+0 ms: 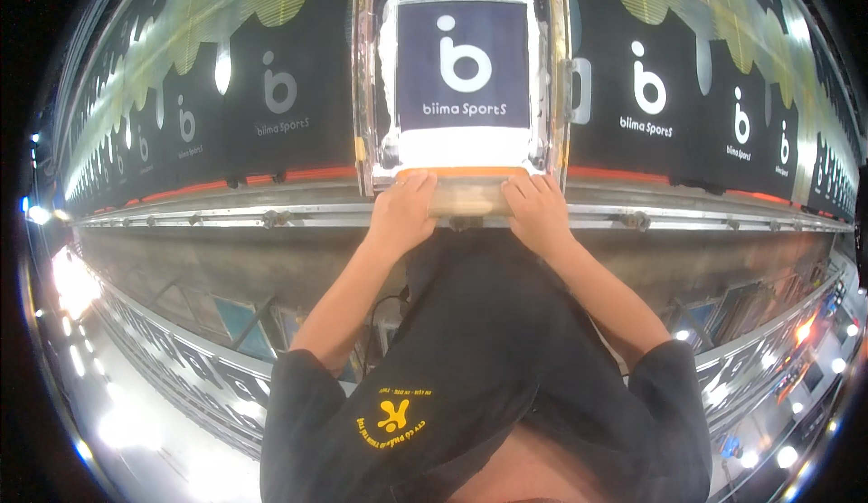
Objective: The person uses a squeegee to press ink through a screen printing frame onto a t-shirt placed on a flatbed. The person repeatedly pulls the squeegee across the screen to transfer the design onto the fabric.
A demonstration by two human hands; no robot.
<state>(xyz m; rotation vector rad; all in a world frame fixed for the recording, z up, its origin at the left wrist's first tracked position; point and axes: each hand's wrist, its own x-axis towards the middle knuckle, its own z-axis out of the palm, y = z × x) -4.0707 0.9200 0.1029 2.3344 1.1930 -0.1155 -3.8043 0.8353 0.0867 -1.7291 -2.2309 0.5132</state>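
tan squeegee bar (468, 200) is gripped at its ends — left hand (404, 211) and right hand (538, 212) level, forearms (348, 295) angled inward.

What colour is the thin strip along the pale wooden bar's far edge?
The thin strip is orange; head view.

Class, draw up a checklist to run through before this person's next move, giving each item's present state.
1. Left hand on the squeegee: ok, at its left end.
2. Right hand on it: ok, at its right end.
3. White paste beyond the orange edge: ok, a broad band.
4. Inner margins of the frame clean: not ok, white smears along both sides.
5. Frame firmly seated: cannot tell.
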